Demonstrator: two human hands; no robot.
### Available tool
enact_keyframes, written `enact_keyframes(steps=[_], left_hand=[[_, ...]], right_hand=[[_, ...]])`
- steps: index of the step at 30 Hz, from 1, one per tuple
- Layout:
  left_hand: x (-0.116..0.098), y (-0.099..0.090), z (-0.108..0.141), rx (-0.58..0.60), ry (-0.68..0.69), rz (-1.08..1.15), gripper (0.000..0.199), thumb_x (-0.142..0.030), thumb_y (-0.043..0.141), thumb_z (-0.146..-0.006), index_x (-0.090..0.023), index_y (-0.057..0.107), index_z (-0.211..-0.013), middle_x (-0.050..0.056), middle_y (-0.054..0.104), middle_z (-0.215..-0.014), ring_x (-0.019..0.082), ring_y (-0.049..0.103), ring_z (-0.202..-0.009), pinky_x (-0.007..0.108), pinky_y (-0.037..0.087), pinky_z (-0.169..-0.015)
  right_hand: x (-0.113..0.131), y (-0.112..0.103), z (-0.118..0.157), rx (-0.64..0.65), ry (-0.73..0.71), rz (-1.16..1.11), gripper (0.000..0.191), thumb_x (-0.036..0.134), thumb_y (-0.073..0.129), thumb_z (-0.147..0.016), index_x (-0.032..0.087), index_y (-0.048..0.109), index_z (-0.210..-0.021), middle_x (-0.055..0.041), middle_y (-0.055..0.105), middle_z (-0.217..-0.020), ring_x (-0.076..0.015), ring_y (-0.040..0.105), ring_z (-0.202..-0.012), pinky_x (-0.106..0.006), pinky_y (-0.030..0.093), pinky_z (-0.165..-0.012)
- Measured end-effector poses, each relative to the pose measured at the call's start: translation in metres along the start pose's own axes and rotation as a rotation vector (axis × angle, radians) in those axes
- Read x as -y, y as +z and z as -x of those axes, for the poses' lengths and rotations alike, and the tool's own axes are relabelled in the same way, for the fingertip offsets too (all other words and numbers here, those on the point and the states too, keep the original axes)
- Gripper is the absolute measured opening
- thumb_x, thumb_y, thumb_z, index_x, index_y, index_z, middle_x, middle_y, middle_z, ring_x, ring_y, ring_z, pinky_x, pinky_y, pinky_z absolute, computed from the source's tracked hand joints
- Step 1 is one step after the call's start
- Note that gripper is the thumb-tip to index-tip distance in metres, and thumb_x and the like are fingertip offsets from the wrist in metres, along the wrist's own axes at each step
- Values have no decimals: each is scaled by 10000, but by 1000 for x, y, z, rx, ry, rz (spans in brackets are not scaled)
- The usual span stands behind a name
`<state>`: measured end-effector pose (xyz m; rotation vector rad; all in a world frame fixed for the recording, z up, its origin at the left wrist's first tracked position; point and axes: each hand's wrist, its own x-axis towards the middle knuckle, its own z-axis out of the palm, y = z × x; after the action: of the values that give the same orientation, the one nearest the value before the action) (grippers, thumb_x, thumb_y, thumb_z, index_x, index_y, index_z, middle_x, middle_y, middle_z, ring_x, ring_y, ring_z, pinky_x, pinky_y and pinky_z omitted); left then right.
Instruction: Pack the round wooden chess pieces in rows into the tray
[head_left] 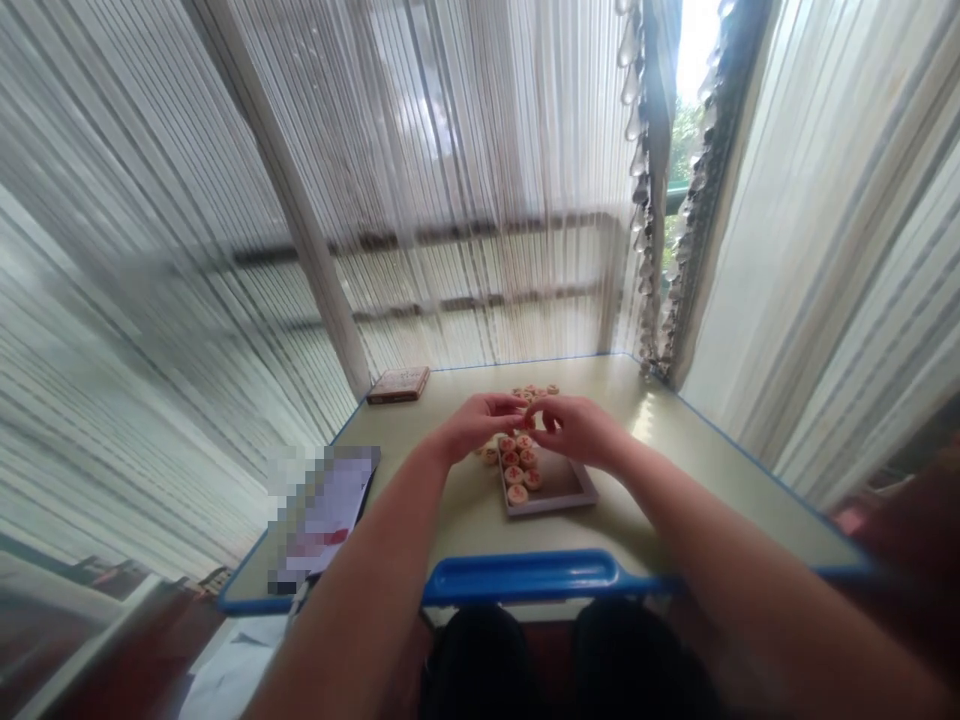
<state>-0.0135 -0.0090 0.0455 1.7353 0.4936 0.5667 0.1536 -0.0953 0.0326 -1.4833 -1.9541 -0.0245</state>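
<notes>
A shallow box [553, 508] sits on the pale table, with several round wooden pieces [514, 475] bearing red marks in its left part. Over the box's far edge, my left hand [480, 422] and my right hand [574, 428] meet. Their fingertips close together around a round piece [528, 422] with a red mark. Beyond my hands, more round pieces [553, 389] lie on the table, partly covered by my fingers. Another piece [490, 456] rests just outside the box's left side.
A flat wooden box [399, 384] lies at the table's far left corner. On the left edge rests a dark-rimmed board or tablet [330, 515], partly blurred out. A blue tray trough [525, 575] runs along the near edge. String curtains [480, 180] hang behind the table.
</notes>
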Motion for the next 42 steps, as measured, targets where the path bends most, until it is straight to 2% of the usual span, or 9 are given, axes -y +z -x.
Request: enact_keyframes(steps=[4, 7, 9, 13, 15, 18, 26, 37, 42], left_hand=[[0, 0, 2, 25, 38, 75, 444, -251, 715, -646, -119, 593, -1051, 111, 663, -950, 156, 611, -812, 307, 452, -736], [1, 0, 1, -17, 50, 90, 430, -240, 705, -654, -116, 587, -1049, 116, 655, -959, 135, 603, -770, 282, 455, -688], [1, 0, -1, -118, 45, 75, 362, -245, 679, -676, -113, 603, -1004, 109, 654, -949, 102, 580, -700, 253, 447, -635], [1, -4, -5, -403, 38, 39, 225, -217, 622, -694, -104, 611, -888, 82, 662, -836, 52, 480, -543, 210, 396, -507], [1, -5, -6, -462, 38, 34, 199, -202, 610, -685, -104, 608, -858, 74, 662, -791, 49, 449, -513, 203, 369, -470], [3, -4, -8, -484, 37, -10, 188, -215, 599, -679, -111, 616, -835, 61, 662, -744, 52, 435, -487, 206, 353, -453], [10, -2, -11, -583, 111, -170, 170, -247, 582, -684, -123, 637, -787, 44, 661, -680, 77, 487, -520, 226, 396, -520], [10, -2, -10, -563, 113, -245, 141, -232, 571, -693, -127, 638, -758, 38, 650, -659, 74, 494, -526, 207, 389, -493], [9, -2, -10, -561, 85, -194, 172, -252, 573, -691, -126, 632, -790, 38, 653, -669, 69, 464, -497, 210, 373, -472]], right_hand=[[-1, 3, 1, -6, 2, -34, 187, 343, 577, -735, 248, 639, -884, 29, 588, -618, -84, 459, -523, -214, 321, -516], [1, 0, 1, 1, 40, -12, 212, 356, 578, -723, 235, 646, -883, 27, 579, -593, -86, 451, -512, -217, 315, -507], [3, -6, 1, 54, 73, 11, 229, 365, 576, -715, 233, 654, -886, 23, 581, -598, -89, 451, -512, -218, 310, -500], [11, -20, 2, 278, 106, 27, 231, 359, 585, -688, 234, 679, -858, 11, 597, -622, -95, 460, -511, -221, 307, -486], [16, -23, 4, 375, 88, 33, 227, 343, 590, -676, 246, 691, -854, 9, 603, -626, -100, 471, -516, -225, 308, -487], [24, -23, 7, 439, 33, 65, 218, 344, 589, -671, 271, 704, -841, 13, 600, -599, -105, 471, -507, -231, 308, -490], [30, -23, 13, 427, -27, 198, 160, 377, 585, -674, 293, 709, -732, 16, 605, -568, -111, 448, -484, -243, 292, -482], [33, -19, 14, 443, -36, 264, 137, 371, 599, -673, 281, 689, -724, 3, 609, -595, -128, 482, -516, -249, 284, -481], [29, -15, 13, 445, -31, 253, 207, 367, 588, -686, 317, 688, -861, 1, 634, -662, -132, 497, -541, -241, 282, -481]])
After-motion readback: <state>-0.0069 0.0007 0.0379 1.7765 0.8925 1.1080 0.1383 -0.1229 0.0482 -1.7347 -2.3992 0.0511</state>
